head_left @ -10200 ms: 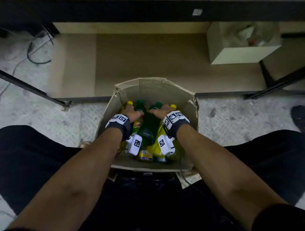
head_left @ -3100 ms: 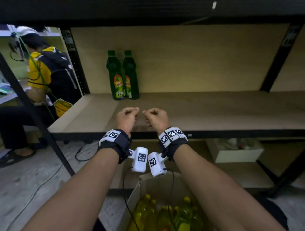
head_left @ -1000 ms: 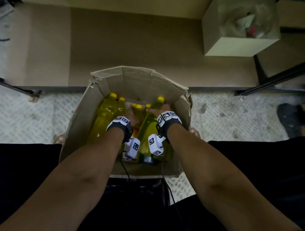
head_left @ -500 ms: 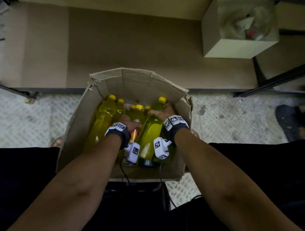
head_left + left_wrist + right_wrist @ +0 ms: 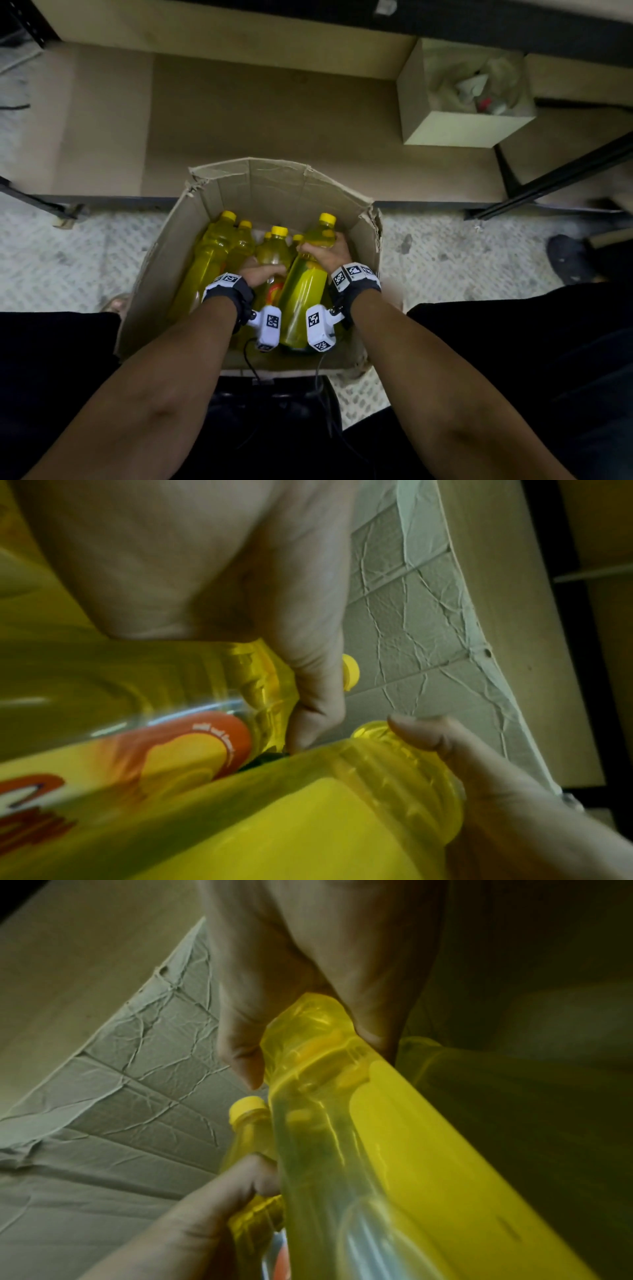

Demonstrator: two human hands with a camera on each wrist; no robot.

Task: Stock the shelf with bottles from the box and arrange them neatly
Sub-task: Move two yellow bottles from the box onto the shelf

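While both hands point(image 5: 263, 272) grip yellow bottles point(image 5: 303, 291), orange label point(image 5: 192, 746) writing unreadable.

Below you, the pale, patterned floor point(image 5: 85, 253) runs across the middle of the frame, left to right. The open cardboard box point(image 5: 205, 219) stands directly on it at frame centre, its torn rim facing up and its far wall just short of the shelf edge. In the upper half lies the low brown shelf board point(image 5: 274, 113), its dark front edge meeting the floor along a line behind the box. On that board, at the upper right, sits a smaller open carton point(image 5: 462, 128) with crumpled wrapping inside. A dark metal frame bar point(image 5: 555, 178) slants across the right side, and another point(image 5: 30, 198) comes in at the left edge.
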